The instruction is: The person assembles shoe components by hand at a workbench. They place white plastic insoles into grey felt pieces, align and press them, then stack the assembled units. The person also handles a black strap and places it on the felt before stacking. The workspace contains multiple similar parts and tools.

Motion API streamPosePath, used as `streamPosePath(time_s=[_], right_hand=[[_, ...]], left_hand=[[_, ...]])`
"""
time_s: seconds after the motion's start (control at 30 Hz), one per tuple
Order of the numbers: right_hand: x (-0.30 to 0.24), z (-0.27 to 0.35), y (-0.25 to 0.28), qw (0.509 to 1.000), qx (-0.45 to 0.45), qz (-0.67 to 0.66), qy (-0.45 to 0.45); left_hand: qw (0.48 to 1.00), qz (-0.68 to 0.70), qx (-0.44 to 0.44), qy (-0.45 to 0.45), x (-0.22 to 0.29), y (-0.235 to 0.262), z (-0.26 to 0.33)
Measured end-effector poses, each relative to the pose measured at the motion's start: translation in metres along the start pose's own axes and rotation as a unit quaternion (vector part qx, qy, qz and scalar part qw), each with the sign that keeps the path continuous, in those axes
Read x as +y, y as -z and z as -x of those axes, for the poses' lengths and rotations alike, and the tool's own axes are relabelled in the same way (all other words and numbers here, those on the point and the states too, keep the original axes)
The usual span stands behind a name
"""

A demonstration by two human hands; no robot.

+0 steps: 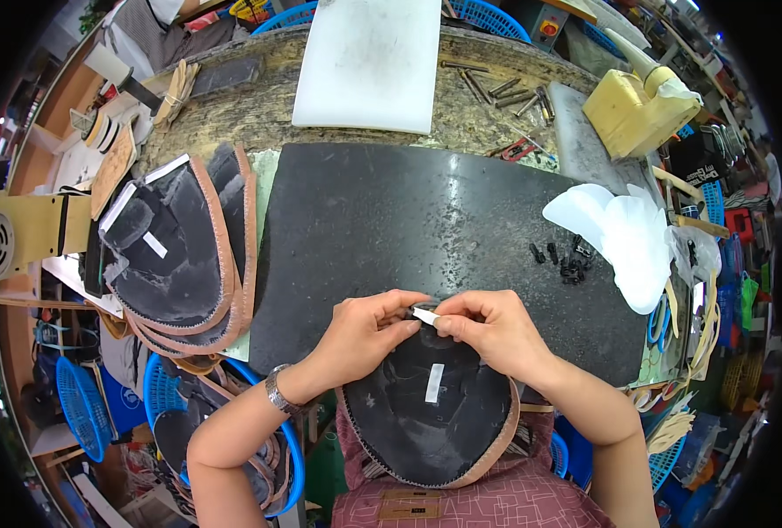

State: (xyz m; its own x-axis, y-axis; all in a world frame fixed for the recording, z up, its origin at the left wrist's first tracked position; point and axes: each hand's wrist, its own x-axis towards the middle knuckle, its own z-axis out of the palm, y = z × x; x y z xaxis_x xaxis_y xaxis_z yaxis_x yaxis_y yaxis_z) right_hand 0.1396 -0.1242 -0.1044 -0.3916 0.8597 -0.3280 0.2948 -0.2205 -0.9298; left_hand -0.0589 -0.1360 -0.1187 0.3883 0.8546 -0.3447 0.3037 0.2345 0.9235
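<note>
A black rounded bag panel (pixel 426 436) with a tan stitched edge lies on my lap, its upper end against the edge of the work table. A short white strip (pixel 424 315) sits at that upper end, between my two hands. My left hand (pixel 365 330) pinches the panel's upper edge beside the strip's left end. The strip's right end is between the thumb and forefinger of my right hand (pixel 489 327). Lower down, a white tape piece (pixel 434 384) is stuck to the panel. My fingers partly hide the upper edge.
A black mat (pixel 356 211) covers the near table. Similar panels (pixel 175 255) are stacked at left. Small black pieces (pixel 572 266) and translucent white sheets (pixel 624 242) lie at right. Behind are a white board (pixel 369 70), metal punches (pixel 505 95) and a yellow container (pixel 615 114). A blue basket (pixel 296 466) stands lower left.
</note>
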Motion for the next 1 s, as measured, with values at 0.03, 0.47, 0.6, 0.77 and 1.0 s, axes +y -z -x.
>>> streamPosePath(time_s=[0.03,0.47,0.6,0.77,1.0], right_hand=[[0.0,0.001,0.0,1.0,0.008,0.005,-0.008],[-0.005,0.035,0.014,0.975,0.047,0.205,0.066],[0.013,0.051,0.036,0.972,0.101,0.212,0.015],[0.017,0.048,0.04,0.966,0.142,0.213,0.022],[0.02,0.067,0.067,0.926,0.242,0.28,0.075]], left_hand=[[1.0,0.0,-0.005,0.004,0.001,0.0,-0.001],[0.992,-0.079,0.094,-0.009,0.003,-0.007,-0.005],[0.992,-0.077,0.09,-0.035,0.006,-0.008,-0.007],[0.972,-0.209,0.009,-0.104,0.026,-0.009,-0.029],[0.96,-0.269,-0.023,-0.073,0.03,-0.012,-0.039]])
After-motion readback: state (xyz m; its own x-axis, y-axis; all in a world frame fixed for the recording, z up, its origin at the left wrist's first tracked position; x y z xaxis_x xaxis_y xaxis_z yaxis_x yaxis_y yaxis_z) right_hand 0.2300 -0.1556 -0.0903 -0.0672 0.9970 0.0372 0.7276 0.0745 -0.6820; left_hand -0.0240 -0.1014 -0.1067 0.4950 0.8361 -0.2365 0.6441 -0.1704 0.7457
